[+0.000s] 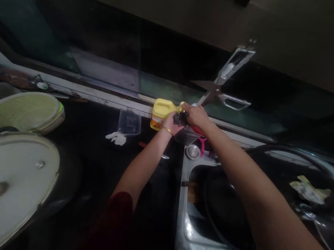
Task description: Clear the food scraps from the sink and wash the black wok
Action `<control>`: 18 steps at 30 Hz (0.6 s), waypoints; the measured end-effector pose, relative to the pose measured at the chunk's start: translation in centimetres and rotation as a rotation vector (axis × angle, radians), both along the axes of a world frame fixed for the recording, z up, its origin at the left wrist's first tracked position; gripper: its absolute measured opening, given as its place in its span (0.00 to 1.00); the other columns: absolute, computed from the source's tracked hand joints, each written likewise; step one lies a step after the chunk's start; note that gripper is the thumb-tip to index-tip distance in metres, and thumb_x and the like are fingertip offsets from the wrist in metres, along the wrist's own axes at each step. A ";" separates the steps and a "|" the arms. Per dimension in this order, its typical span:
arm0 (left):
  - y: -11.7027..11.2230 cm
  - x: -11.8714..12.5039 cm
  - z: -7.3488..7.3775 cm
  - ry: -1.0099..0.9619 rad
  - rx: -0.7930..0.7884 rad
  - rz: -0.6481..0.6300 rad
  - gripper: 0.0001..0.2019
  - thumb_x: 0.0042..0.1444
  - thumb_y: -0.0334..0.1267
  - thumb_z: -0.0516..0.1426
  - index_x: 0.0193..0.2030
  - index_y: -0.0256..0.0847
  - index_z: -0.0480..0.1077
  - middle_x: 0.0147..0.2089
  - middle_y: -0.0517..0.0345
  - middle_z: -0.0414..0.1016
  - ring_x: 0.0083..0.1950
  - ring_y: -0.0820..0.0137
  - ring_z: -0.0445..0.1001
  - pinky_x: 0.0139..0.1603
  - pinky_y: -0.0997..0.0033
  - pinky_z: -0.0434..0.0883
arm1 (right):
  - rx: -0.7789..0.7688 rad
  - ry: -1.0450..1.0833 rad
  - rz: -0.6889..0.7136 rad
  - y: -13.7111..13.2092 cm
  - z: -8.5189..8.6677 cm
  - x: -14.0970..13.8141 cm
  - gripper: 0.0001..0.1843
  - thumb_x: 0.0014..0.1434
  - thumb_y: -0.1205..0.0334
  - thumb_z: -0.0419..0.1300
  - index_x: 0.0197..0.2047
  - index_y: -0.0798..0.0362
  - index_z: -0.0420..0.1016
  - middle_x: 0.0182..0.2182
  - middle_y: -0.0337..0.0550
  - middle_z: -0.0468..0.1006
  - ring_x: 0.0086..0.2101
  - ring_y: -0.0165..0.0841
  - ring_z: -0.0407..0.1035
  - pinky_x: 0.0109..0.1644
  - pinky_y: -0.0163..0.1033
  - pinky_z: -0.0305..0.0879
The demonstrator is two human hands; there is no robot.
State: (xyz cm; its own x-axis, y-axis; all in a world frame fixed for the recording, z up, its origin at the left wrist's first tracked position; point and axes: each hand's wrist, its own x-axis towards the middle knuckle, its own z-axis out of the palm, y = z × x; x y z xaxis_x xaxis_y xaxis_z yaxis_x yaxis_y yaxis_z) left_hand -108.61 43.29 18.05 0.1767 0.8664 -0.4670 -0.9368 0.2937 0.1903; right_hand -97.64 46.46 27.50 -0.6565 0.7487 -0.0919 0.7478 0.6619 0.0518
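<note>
At the back of the counter, my left hand (173, 123), palm up, cups a dark wiry scrubber (180, 118) that looks like steel wool. My right hand (198, 116) reaches in from the right just above it, with its fingertips closed on a small yellow nozzle or cap (182, 105). Beside my left hand stands a yellow jug (161, 110) with a moulded handle and an orange label. Whether the nozzle belongs to this jug is unclear. Partly hidden under my right hand are a red item (197, 130) and a ribbed clear container (186, 136).
A metal sink (180, 243) holds a large black pan (230, 207). A knife (165, 156) lies beneath my left forearm, near a clear plastic box (129, 122) and white cloth (116, 137). At left are a big lidded pot (15, 175) and green strainer (24, 110). Scissors (216, 89) stand upright behind.
</note>
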 end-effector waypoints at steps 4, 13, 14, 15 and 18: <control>0.1 0.0 0.4 -0.043 -0.011 0.010 0.23 0.65 0.51 0.47 0.53 0.35 0.71 0.47 0.44 0.78 0.53 0.54 0.76 0.53 0.49 0.72 | -0.014 0.000 -0.053 -0.2 -0.5 -0.3 0.36 0.54 0.73 0.53 0.67 0.54 0.61 0.66 0.49 0.62 0.60 0.46 0.64 0.68 0.62 0.46; -5.3 0.9 2.8 0.117 0.001 -0.005 0.21 0.65 0.45 0.43 0.46 0.37 0.73 0.37 0.47 0.78 0.44 0.57 0.78 0.45 0.54 0.74 | -0.002 0.538 -0.147 -9.8 1.5 6.9 0.34 0.57 0.71 0.51 0.67 0.54 0.61 0.64 0.48 0.65 0.63 0.41 0.60 0.65 0.50 0.59; -6.8 1.6 2.5 0.130 0.015 -0.030 0.21 0.65 0.46 0.43 0.44 0.37 0.74 0.36 0.47 0.78 0.43 0.57 0.78 0.43 0.55 0.74 | -0.023 0.583 -0.207 -12.8 1.3 10.7 0.31 0.59 0.69 0.50 0.65 0.52 0.65 0.61 0.46 0.69 0.60 0.40 0.64 0.64 0.48 0.61; -8.3 2.5 2.2 0.141 0.023 -0.065 0.22 0.65 0.47 0.43 0.44 0.37 0.74 0.36 0.47 0.78 0.44 0.56 0.78 0.43 0.56 0.74 | -0.076 0.590 -0.307 -16.2 0.9 15.0 0.27 0.61 0.67 0.49 0.62 0.49 0.69 0.58 0.44 0.74 0.57 0.39 0.68 0.62 0.46 0.63; -12.3 6.9 0.7 0.171 -0.001 -0.225 0.23 0.65 0.48 0.42 0.46 0.37 0.74 0.38 0.46 0.78 0.46 0.54 0.78 0.44 0.55 0.73 | -0.212 0.477 -0.782 -27.4 -1.3 29.2 0.20 0.61 0.61 0.51 0.53 0.51 0.78 0.48 0.47 0.81 0.48 0.41 0.75 0.55 0.44 0.69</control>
State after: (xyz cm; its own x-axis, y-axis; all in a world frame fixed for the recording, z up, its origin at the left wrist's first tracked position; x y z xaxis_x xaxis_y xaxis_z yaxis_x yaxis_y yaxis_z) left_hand -101.68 30.95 18.77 0.2829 0.8141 -0.5072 -0.8024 0.4906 0.3399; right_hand -68.43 19.07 26.18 0.0222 0.9915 -0.1281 0.8953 -0.0768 -0.4389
